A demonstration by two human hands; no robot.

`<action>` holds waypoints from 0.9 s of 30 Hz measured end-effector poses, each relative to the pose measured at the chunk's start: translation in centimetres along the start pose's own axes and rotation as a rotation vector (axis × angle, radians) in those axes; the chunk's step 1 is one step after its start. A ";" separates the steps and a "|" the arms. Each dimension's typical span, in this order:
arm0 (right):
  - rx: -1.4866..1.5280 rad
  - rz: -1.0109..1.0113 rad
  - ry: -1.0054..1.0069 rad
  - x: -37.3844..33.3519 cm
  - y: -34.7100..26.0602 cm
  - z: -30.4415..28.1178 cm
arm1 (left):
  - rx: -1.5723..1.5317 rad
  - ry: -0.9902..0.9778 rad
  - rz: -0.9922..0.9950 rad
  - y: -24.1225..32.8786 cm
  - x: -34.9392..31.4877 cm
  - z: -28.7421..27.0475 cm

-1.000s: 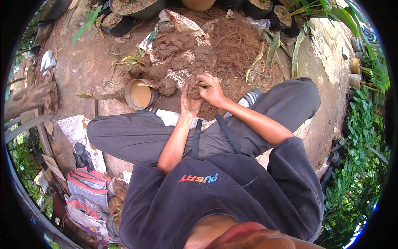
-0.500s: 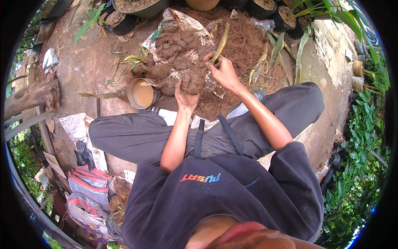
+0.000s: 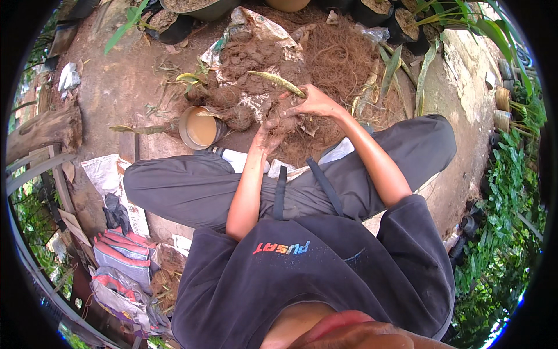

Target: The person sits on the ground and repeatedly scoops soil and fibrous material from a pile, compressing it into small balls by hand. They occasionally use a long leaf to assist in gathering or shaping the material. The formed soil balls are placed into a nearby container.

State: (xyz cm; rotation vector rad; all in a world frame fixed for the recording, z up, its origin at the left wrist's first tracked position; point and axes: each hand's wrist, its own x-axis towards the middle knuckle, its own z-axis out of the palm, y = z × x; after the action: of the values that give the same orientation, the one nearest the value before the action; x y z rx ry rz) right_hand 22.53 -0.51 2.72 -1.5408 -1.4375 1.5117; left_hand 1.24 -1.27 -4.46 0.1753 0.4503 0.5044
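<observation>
Left hand [image 3: 267,141] and right hand [image 3: 318,103] curled half-closed around mud clump [image 3: 282,113]; leaf [image 3: 278,79] juts far-left. Clump probably soft, crumbly; best cupped from below.

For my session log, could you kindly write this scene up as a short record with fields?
Person: seated, knees spread wide, dark shirt and trousers
Left hand: cups a brown fibrous clump
Right hand: holds a yellow-green leaf, its tip pointing away to the left
Container: round cup of brown liquid, left of the hands
Beyond the hands: mud heap on a pale sack; loose brown fibre to its right
Far edge: dark pots
</observation>
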 end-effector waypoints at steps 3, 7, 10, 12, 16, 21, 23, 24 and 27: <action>-0.076 -0.024 0.041 -0.5 -1.0 0.1 | 0.063 -0.040 0.092 0.1 -0.3 1.1; -0.120 -0.060 0.113 -1.2 -1.4 0.9 | 0.295 0.050 0.044 1.2 -1.2 2.9; -0.070 -0.081 0.192 -1.2 -0.7 2.2 | 0.358 0.098 0.034 1.0 -1.4 2.8; -0.012 -0.085 0.233 -1.2 -0.4 2.4 | 0.349 0.084 0.047 0.7 -1.0 2.1; 0.138 -0.089 0.163 -0.3 0.2 1.2 | 0.144 0.064 0.082 -1.0 0.6 -2.4; 0.024 0.007 -0.078 -1.3 -0.5 -0.7 | 0.108 -0.052 -0.082 0.1 -0.1 0.1; 0.025 -0.079 -0.080 -1.1 0.5 0.0 | 0.158 -0.049 -0.050 0.2 -0.3 1.3; 0.045 -0.048 -0.101 -1.2 1.0 0.4 | 0.200 -0.045 0.012 0.0 -0.6 2.0; 0.041 0.010 -0.083 -2.2 -1.1 1.4 | 0.242 -0.103 0.038 0.2 -1.0 1.9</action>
State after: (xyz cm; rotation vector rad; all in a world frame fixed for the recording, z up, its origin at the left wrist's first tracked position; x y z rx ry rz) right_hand 21.34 -2.62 4.17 -1.4793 -1.4374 1.6188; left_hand 1.28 -1.65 -2.32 0.4411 0.4071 0.4749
